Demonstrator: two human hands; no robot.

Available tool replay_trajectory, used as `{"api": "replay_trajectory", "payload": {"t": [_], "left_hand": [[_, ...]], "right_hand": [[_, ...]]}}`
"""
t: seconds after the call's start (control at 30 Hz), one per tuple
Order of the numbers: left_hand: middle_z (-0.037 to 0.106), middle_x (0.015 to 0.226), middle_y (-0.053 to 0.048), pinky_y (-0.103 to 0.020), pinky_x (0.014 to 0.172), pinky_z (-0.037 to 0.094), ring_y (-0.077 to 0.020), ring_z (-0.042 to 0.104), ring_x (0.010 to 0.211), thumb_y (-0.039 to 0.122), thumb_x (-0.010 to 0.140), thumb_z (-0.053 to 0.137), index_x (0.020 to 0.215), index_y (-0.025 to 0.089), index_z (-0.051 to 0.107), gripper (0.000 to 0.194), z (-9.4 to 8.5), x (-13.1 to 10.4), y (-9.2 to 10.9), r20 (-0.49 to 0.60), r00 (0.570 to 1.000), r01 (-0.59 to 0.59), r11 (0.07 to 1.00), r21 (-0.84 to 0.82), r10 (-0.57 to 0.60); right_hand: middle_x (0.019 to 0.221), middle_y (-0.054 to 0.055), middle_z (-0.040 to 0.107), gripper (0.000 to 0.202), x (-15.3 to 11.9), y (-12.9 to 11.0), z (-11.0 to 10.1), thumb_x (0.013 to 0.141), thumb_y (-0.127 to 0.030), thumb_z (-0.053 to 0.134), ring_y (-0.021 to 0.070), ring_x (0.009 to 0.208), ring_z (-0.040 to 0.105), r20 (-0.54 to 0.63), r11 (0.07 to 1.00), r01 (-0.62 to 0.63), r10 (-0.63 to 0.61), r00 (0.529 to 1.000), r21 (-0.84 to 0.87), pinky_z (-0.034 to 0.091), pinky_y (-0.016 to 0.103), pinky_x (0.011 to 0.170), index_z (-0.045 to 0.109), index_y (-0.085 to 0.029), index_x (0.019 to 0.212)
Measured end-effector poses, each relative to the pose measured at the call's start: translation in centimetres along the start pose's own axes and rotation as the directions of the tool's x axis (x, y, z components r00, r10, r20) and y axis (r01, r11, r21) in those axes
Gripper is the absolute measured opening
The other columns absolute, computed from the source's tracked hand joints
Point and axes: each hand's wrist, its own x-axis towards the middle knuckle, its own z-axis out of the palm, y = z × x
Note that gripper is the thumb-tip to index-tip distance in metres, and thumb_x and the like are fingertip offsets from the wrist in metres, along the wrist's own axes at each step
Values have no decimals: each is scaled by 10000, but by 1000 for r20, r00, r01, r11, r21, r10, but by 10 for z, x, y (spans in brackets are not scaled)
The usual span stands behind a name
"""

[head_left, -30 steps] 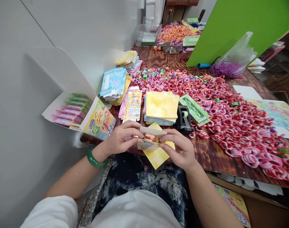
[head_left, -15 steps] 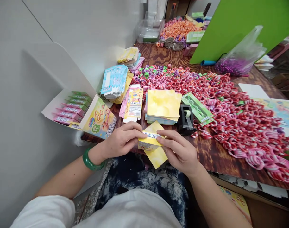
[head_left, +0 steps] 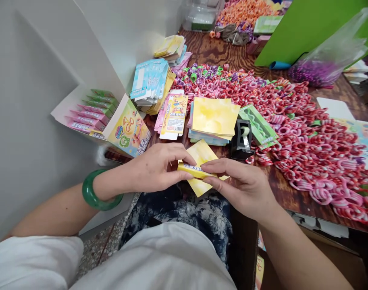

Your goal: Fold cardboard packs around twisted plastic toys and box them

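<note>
Between my two hands is a small yellow cardboard box [head_left: 197, 170], its narrow printed side facing up. My left hand [head_left: 162, 166] grips its left end between thumb and fingers. At the right end, the fingers and thumb of my right hand [head_left: 238, 181] pinch it too. Under the box a yellow card [head_left: 198, 188] lies at the table's front edge, turned like a diamond and partly covered by the box and hands. Just beyond are a stack of yellow cards [head_left: 214, 117] and a black tape dispenser [head_left: 242, 141].
A display box [head_left: 127, 131] with pink and green packs stands at the left. Flat printed boxes [head_left: 174, 114] and blue ones [head_left: 150, 80] lie behind. A green pack [head_left: 259, 127] rests against a wide heap of red and pink striped rings [head_left: 304, 137]. A green panel [head_left: 295, 28] leans behind.
The yellow box has tipped so its broad face no longer shows and its narrow side is up. Both hands have shifted their grip, with the left thumb now along the near edge.
</note>
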Motion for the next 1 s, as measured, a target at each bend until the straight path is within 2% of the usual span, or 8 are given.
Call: {"api": "replay_trajectory", "payload": {"t": [0.1,0.17,0.33,0.53,0.7,0.83,1.0], "left_hand": [[708,813,-28,-253,631,449,-164,647,696,198,863,614,952,226,755,169,0,1,5,-28,999,-30,999,18,30],[713,810,-29,-259,647,454,-174,659,725,183,867,603,944,222,754,173,1,1,8,-36,999,-31,995,91,34],[719,914,-44,-272,720,466,-176,662,829,199,922,546,969,181,720,181,0,0,12,74,997,-62,935,350,39],[702,943,-55,-271,697,466,-168,654,825,173,951,475,996,167,680,210,-1,-1,13,139,987,-132,872,471,74],[681,915,-59,-276,689,464,-170,637,807,133,924,487,1007,152,643,177,-2,1,19,190,978,-175,835,521,86],[665,827,-45,-283,651,444,-171,620,735,144,900,515,904,148,640,125,-2,10,25,212,974,-194,784,590,81],[672,764,-22,-266,585,388,-153,611,669,198,874,571,854,163,659,96,-5,21,27,213,977,-162,737,656,25]], "right_hand": [[893,28,751,139,3,-4,-6,888,-177,619,157,770,712,58,997,36,-32,998,-72,577,260,679,687,-227,998],[883,19,747,148,7,-8,-10,891,-167,593,147,741,699,104,988,56,-41,994,-145,564,253,665,677,-233,994],[841,27,725,133,18,-23,-21,881,-130,570,147,722,678,273,950,44,44,961,-310,499,226,592,658,-199,953],[776,28,700,95,27,-28,-24,877,-136,567,160,672,657,369,920,14,143,918,-391,464,243,565,647,-187,891],[803,48,688,74,25,-25,-17,860,-138,546,185,716,667,335,897,76,83,938,-436,478,268,593,608,-171,886],[789,46,676,106,23,-23,-12,823,-108,532,180,674,656,285,882,92,49,957,-463,463,268,567,592,-166,888],[804,40,691,98,24,-22,-11,831,-128,545,171,661,662,195,906,24,65,979,-422,472,264,554,586,-174,907]]}}
